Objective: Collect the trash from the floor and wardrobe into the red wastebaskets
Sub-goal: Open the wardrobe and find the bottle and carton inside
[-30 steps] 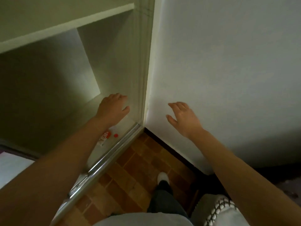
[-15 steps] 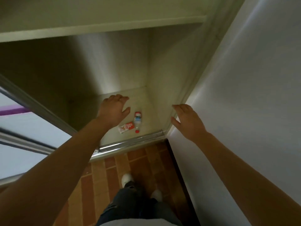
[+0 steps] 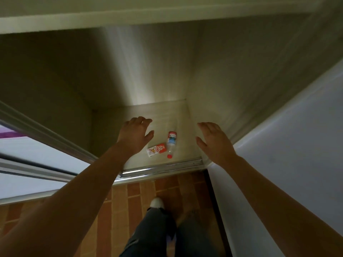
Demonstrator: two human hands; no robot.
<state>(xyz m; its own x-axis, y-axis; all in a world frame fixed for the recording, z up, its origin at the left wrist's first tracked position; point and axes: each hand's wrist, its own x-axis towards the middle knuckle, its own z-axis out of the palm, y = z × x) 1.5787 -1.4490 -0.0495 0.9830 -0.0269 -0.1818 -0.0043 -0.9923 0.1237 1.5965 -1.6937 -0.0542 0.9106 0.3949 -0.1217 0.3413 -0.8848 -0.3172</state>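
Note:
On the bottom board of the open wardrobe (image 3: 178, 112) lie a small clear plastic bottle (image 3: 171, 142) with a red cap and a blue label, and a red-and-white carton (image 3: 156, 149) just to its left. My left hand (image 3: 135, 135) hovers above the carton with fingers spread, holding nothing. On the other side of the bottle my right hand (image 3: 213, 140) is held out, open and empty. Both hands are above the trash, apart from it. No red wastebasket is in view.
A metal sliding-door track (image 3: 163, 166) runs along the wardrobe's front edge. The sliding door (image 3: 37, 145) stands at the left, a white wall (image 3: 287, 154) at the right. A shelf (image 3: 130, 17) spans overhead. My legs and a white shoe (image 3: 157, 203) stand on the brown tiled floor (image 3: 130, 197).
My view has swung to face squarely into the wardrobe, bringing the bottle and carton fully into sight. Both hands have stayed open; my right hand has moved from the wall to over the wardrobe floor.

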